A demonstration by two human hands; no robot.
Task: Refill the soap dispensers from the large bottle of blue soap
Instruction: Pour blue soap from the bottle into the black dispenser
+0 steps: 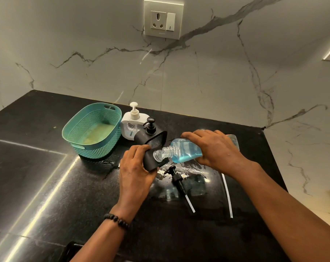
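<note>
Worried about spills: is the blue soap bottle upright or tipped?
Tipped. The blue soap bottle lies nearly sideways in the right hand, its uncapped neck pointing at the black dispenser the left hand holds.

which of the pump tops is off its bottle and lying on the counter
The black pump lying loose on the counter, its tube pointing toward the camera. The white pump and the other black pump stand upright on their dispensers by the basket.

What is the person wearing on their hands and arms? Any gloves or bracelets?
No gloves. Both the left hand and the right hand are bare, and the forearms show no sleeves. The left wrist wears a bracelet of round black beads. No rings or watch show.
</note>
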